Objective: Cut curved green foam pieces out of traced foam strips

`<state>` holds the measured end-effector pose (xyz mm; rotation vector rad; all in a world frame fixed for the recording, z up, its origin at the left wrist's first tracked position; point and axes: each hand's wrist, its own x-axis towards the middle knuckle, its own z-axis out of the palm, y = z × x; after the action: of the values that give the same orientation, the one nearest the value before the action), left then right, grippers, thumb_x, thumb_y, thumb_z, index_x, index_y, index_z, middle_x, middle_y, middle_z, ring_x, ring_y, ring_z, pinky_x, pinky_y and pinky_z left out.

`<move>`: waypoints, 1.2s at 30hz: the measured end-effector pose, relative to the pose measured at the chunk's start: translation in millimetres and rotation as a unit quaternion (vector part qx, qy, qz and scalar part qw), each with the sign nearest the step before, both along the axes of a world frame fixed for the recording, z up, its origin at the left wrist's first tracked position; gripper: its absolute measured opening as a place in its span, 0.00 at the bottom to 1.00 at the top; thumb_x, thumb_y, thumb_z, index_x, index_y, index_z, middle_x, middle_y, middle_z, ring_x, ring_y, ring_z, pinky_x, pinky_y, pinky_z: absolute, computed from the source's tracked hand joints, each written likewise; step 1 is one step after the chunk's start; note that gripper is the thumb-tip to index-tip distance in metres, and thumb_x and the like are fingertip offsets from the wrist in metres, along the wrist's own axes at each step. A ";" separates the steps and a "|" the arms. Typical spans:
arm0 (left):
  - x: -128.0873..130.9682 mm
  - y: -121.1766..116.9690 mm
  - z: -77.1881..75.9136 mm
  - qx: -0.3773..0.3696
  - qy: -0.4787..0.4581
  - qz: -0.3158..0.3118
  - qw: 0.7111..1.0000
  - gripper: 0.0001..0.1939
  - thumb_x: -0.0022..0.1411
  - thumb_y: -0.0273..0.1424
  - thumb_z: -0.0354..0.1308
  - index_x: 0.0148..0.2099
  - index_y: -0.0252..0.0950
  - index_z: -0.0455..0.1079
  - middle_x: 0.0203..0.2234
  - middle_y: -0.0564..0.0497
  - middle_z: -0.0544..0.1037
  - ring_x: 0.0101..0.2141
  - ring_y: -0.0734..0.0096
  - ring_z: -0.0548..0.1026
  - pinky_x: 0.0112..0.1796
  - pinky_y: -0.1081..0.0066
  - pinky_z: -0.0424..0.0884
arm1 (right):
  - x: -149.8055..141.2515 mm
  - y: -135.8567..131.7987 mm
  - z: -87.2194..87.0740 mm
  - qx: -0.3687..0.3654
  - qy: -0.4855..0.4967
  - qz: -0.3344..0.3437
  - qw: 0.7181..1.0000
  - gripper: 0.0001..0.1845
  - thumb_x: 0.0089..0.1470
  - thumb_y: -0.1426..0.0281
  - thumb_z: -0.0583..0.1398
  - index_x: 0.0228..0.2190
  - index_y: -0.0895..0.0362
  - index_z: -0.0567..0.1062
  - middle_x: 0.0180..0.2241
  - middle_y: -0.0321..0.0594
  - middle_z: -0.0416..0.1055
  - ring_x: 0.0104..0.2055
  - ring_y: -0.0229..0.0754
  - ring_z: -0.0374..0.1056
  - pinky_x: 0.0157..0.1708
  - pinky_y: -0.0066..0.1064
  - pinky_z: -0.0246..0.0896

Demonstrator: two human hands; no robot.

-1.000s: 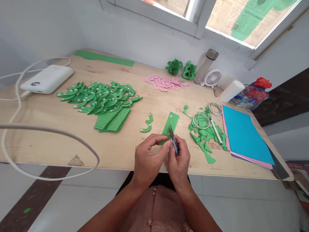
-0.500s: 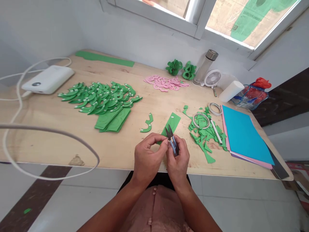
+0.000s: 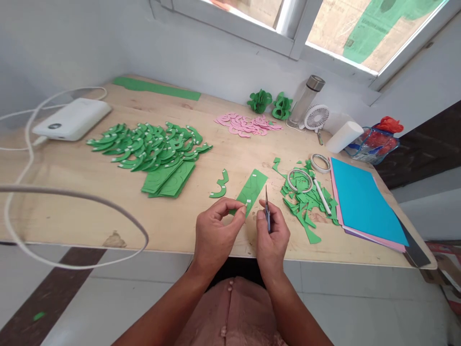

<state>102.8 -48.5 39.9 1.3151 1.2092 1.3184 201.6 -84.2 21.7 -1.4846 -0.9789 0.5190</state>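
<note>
My left hand (image 3: 219, 230) is closed, thumb and forefinger pinched together over the lower end of a green paper strip (image 3: 255, 185). Whatever sits between those fingertips is too small to make out. The strip lies slanted on the table, with drawn curved lines and two small white patches on it. In my right hand (image 3: 272, 240) are small snips (image 3: 267, 214) with dark blades and bluish handles, points facing away from me, just right of the strip. A curvy green paper cutout (image 3: 219, 186) with white patches lies left of the strip.
Left are a heap of green cutouts (image 3: 151, 144), stacked green strips (image 3: 167, 180) and a white device (image 3: 74, 119) with a looping cable. Green scraps (image 3: 300, 204), tape rolls (image 3: 320, 163) and blue sheets (image 3: 367, 202) lie right. Pink cutouts (image 3: 247, 125) and a bottle (image 3: 306, 101) stand behind.
My right hand has moved right with the snips, away from the left fingers and the strip. The snips have turned edge-on, and the strip's second white patch now shows.
</note>
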 end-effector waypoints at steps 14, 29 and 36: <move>0.8 -2.0 6.3 -0.021 -0.014 -0.018 1.000 0.04 0.52 0.29 0.60 0.28 0.36 0.75 0.25 0.52 0.79 0.29 0.69 0.76 0.34 0.71 0.72 | -1.4 0.9 5.1 0.032 -0.080 0.062 0.994 0.06 0.54 0.70 0.58 0.34 0.56 0.75 0.30 0.38 0.72 0.32 0.42 0.68 0.33 0.33 0.64; -0.5 -5.8 5.8 0.022 0.014 -0.063 0.998 0.10 0.57 0.26 0.56 0.37 0.38 0.78 0.33 0.50 0.80 0.35 0.67 0.77 0.38 0.70 0.73 | 1.4 8.8 -1.9 0.015 -0.045 0.050 0.998 0.08 0.52 0.68 0.61 0.35 0.56 0.76 0.31 0.39 0.74 0.31 0.42 0.70 0.32 0.34 0.67; -1.5 -4.1 2.7 0.024 0.006 -0.047 0.999 0.09 0.57 0.28 0.57 0.38 0.38 0.78 0.33 0.50 0.80 0.36 0.67 0.78 0.38 0.70 0.74 | -0.9 7.4 3.7 0.016 -0.017 0.036 0.999 0.09 0.52 0.65 0.61 0.34 0.57 0.76 0.29 0.39 0.74 0.30 0.40 0.69 0.30 0.32 0.66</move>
<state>101.3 -52.5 42.6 1.3973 1.1166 1.2813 200.7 -76.8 25.4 -1.4390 -1.0657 0.5281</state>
